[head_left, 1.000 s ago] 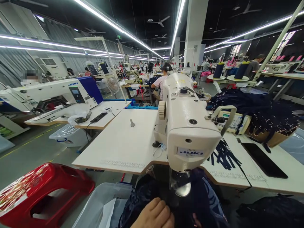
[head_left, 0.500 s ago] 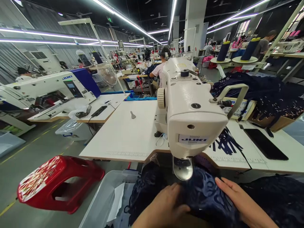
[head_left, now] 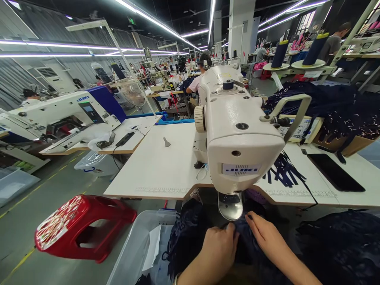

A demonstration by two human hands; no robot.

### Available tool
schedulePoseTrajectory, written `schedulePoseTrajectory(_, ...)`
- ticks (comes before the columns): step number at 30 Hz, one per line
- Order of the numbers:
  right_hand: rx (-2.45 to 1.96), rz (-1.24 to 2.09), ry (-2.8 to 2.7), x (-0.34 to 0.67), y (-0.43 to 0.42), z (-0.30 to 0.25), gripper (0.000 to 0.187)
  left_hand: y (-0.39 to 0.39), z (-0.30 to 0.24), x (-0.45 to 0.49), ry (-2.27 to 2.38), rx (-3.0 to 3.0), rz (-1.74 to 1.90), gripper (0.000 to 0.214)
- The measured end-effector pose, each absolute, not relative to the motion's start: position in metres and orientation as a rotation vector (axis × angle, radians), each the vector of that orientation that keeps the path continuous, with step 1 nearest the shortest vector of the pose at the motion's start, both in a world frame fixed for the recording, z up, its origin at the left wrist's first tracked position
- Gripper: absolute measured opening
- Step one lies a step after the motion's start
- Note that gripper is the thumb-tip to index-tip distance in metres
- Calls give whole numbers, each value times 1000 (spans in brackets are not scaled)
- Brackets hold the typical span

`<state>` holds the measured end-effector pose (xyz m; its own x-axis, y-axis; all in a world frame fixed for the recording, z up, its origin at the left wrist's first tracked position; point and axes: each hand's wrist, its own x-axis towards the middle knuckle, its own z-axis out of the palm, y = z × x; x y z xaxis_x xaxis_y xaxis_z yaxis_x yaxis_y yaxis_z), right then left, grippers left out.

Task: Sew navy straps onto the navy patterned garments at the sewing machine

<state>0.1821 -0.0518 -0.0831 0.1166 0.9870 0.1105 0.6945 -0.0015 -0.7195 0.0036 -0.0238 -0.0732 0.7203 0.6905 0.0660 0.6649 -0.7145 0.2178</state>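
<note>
Dark navy lace fabric (head_left: 246, 233) lies just below the metal guard (head_left: 230, 208) at the front of a white JUKI sewing machine (head_left: 237, 154). My left hand (head_left: 219, 244) is closed on the fabric's left side, its thumb near the guard. On the other side my right hand (head_left: 265, 233) pinches the same fabric, fingers reaching in under the head of the machine. The needle area and the fabric's edge are hidden by the guard and my hands. More navy lace (head_left: 190, 225) hangs to the left of my left hand.
White worktable (head_left: 160, 166) carries a small metal key-like piece (head_left: 166, 142), navy strips (head_left: 286, 170) and a black phone (head_left: 335, 172). A red stool (head_left: 86, 225) and a clear bin (head_left: 133, 241) stand left. Dark lace (head_left: 341, 241) is piled right. A co-worker (head_left: 197, 83) sits ahead.
My right hand has moved left and up, closing in on my left hand and the guard. My left hand has shifted slightly up and right; the lace between them is bunched narrower.
</note>
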Motion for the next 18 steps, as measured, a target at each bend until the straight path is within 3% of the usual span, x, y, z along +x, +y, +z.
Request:
schedulePoseTrajectory(5,-1879,429,-1625,188,-40,-88,32,-27,-73,10,1019,2742,169,11)
schedulePoseTrajectory(11,-1651,748,-1503,179,-48,-70,42,-28,-71,14,891,2742,129,27)
schedulePoseTrajectory(15,-1711,523,-1608,174,-50,-86,42,-34,-73,14,837,2730,43,16)
schedulePoseTrajectory(18,-1703,563,-1640,182,-47,-88,34,-35,-68,13,948,2668,42,19)
